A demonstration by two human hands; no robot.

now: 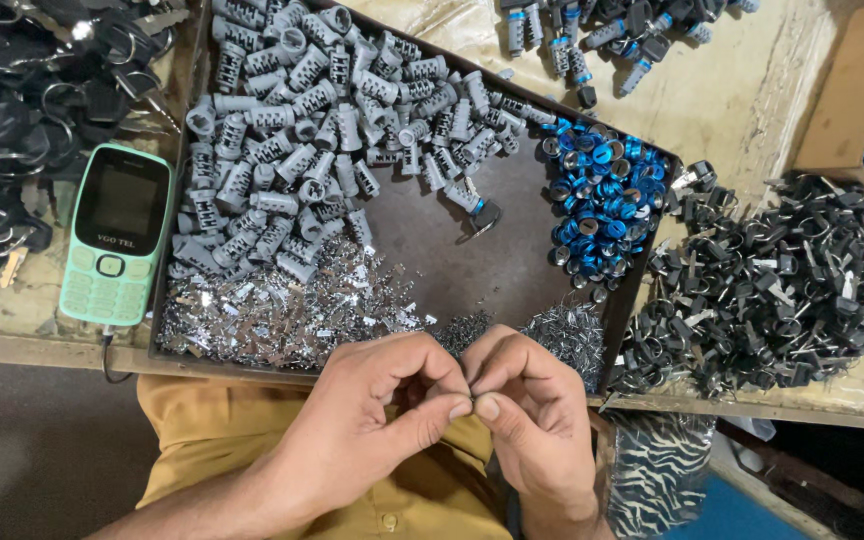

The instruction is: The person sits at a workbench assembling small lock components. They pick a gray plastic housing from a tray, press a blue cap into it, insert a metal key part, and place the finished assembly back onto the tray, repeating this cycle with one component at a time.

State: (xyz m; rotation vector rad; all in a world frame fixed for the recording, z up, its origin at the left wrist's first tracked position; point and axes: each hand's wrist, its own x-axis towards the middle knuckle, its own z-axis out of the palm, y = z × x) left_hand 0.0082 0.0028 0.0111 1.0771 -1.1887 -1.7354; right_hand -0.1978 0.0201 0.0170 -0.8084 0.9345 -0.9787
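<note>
Left hand (372, 400) and right hand (527, 400) meet fingertip to fingertip, pinched narrow on a tiny part hidden between them, just nearside of the dark tray (512, 230) of grey cylinders (292, 140) on the surface.

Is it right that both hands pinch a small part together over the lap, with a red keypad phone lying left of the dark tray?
Not quite: the phone is mint green, not red, as the head view shows. The rest holds: the left hand and right hand pinch something small together over the lap, and the phone lies left of the dark tray.
</note>
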